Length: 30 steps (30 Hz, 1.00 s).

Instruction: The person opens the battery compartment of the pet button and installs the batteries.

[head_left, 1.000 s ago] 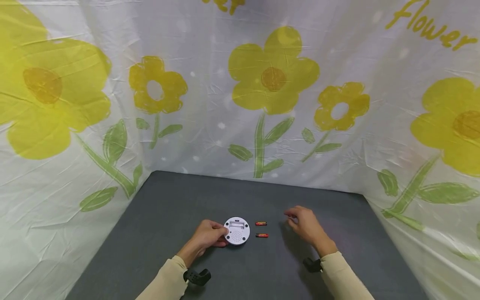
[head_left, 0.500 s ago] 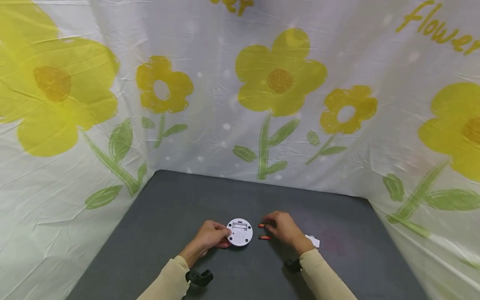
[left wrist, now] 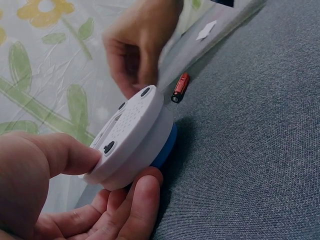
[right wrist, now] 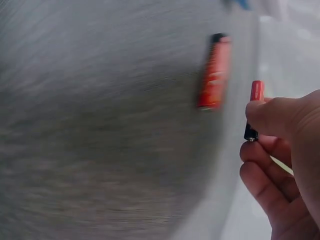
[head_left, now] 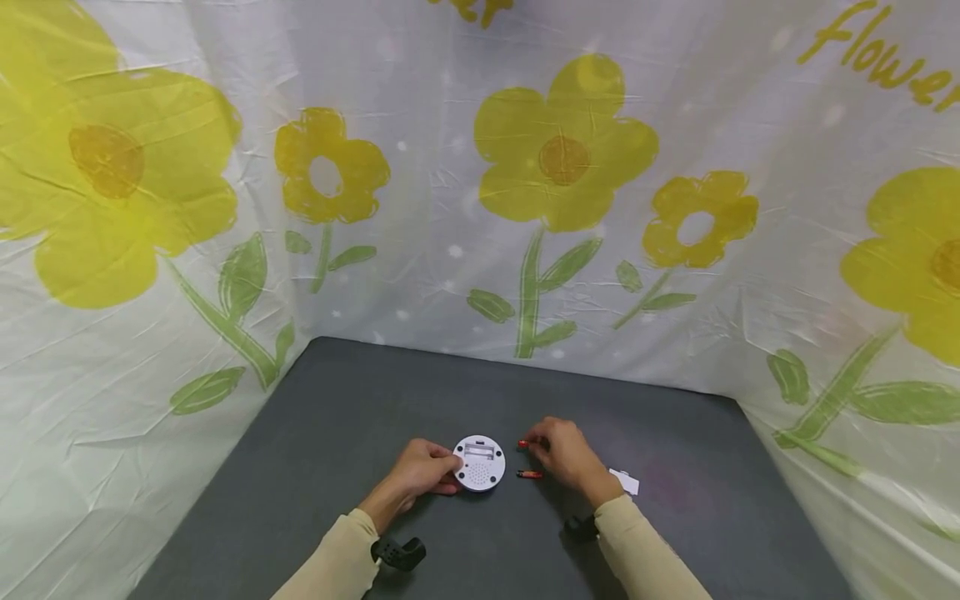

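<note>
My left hand grips a round white device by its left rim, thumb on top and fingers beneath. Its upturned face shows dark feet, a grid of small holes and an open battery compartment with no battery in it. A blue part shows on its underside in the left wrist view. Just to the right, my right hand pinches a red and black battery between thumb and fingers. A second battery of the same kind lies on the table, between the device and my right hand.
A small white cover lies on the dark grey table, right of my right wrist. White sheeting printed with yellow flowers hangs around the back and sides of the table.
My right hand has moved left to the far battery and pinched it up. The white cover has come into sight behind it. My left hand keeps its hold on the device.
</note>
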{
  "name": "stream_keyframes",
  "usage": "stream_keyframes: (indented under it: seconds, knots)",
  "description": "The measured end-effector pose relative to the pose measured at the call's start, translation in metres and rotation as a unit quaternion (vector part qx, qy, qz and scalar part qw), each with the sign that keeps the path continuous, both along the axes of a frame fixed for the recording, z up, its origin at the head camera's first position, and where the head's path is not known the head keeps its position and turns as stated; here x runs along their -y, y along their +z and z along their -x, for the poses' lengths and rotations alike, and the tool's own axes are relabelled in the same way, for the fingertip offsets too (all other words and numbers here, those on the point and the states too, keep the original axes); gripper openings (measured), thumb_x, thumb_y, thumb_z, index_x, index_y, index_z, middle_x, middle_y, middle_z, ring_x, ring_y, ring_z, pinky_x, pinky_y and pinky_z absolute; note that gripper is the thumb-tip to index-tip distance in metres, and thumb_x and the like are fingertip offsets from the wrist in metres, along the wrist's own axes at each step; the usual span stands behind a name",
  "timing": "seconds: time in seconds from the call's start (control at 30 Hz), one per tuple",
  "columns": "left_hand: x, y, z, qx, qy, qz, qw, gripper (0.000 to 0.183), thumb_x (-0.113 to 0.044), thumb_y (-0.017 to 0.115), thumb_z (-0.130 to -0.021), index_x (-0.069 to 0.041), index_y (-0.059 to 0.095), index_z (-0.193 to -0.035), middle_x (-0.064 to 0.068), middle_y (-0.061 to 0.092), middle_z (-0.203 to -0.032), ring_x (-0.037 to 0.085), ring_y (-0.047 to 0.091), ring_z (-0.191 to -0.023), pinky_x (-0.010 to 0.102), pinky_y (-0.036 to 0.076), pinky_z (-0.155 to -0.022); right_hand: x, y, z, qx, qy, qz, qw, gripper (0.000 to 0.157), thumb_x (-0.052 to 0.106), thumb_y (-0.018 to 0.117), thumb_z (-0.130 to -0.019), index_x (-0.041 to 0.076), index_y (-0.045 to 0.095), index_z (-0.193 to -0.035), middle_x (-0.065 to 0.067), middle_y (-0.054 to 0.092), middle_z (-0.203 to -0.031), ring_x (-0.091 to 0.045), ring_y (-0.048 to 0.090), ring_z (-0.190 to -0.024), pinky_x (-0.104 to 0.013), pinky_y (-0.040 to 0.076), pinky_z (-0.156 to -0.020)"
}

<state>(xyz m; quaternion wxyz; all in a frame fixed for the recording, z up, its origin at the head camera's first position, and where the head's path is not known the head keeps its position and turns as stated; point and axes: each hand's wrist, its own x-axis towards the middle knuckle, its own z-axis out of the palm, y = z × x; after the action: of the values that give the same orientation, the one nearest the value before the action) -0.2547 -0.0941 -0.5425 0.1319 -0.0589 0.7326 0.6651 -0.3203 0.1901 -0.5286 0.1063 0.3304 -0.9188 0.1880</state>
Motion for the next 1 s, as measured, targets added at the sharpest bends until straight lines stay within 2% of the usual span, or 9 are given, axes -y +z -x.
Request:
stream_keyframes:
  seconds: [0.23, 0.37, 0.5, 0.67, 1.0]
  knots:
    - [0.001, -0.001, 0.000, 0.000, 0.002, -0.005, 1.0000, 0.027, -0.003, 0.072, -0.095, 0.015, 0.071, -0.115, 0.016, 0.077, -0.093, 0.016, 0.075, -0.074, 0.030, 0.069, -0.067, 0.017, 0.034, -0.004, -0.026, 0.016, 0.022, 0.999, 0.013, 0.000, 0.083, -0.093, 0.011, 0.084, -0.100, 0.000, 0.075, -0.091, -0.016, 0.071, -0.083, -0.031, 0.063, -0.074]
    - [0.002, -0.003, 0.002, 0.001, 0.004, -0.005, 1.0000, 0.025, -0.003, 0.073, -0.095, 0.014, 0.071, -0.113, 0.016, 0.077, -0.093, 0.016, 0.075, -0.073, 0.030, 0.069, -0.067, 0.033, 0.051, -0.010, -0.022, 0.018, 0.026, 0.999, 0.015, 0.000, 0.082, -0.094, 0.012, 0.084, -0.103, -0.002, 0.076, -0.095, -0.017, 0.072, -0.086, -0.033, 0.064, -0.076]
    - [0.001, -0.003, 0.002, 0.003, 0.005, -0.006, 1.0000, 0.023, -0.003, 0.072, -0.096, 0.013, 0.072, -0.112, 0.015, 0.077, -0.091, 0.015, 0.075, -0.073, 0.029, 0.068, -0.066, 0.051, 0.062, -0.017, -0.014, 0.024, 0.030, 0.999, 0.014, 0.001, 0.083, -0.094, 0.012, 0.084, -0.103, -0.002, 0.076, -0.096, -0.017, 0.072, -0.086, -0.034, 0.064, -0.076]
    - [0.001, -0.002, 0.002, -0.001, 0.002, -0.009, 1.0000, 0.021, -0.004, 0.072, -0.096, 0.013, 0.073, -0.110, 0.015, 0.077, -0.091, 0.015, 0.075, -0.072, 0.028, 0.068, -0.066, 0.069, 0.063, -0.022, -0.001, 0.037, 0.012, 0.999, 0.012, 0.003, 0.082, -0.096, 0.013, 0.084, -0.103, -0.002, 0.075, -0.095, -0.016, 0.070, -0.084, -0.031, 0.061, -0.071]
    - [0.001, -0.002, 0.000, -0.009, -0.006, -0.011, 0.9999, 0.020, -0.003, 0.071, -0.098, 0.013, 0.074, -0.109, 0.015, 0.077, -0.092, 0.015, 0.075, -0.073, 0.030, 0.069, -0.067, 0.079, 0.046, -0.026, 0.007, 0.053, -0.025, 0.998, 0.011, 0.001, 0.081, -0.094, 0.009, 0.083, -0.100, -0.004, 0.076, -0.094, -0.017, 0.069, -0.083, -0.033, 0.062, -0.072]
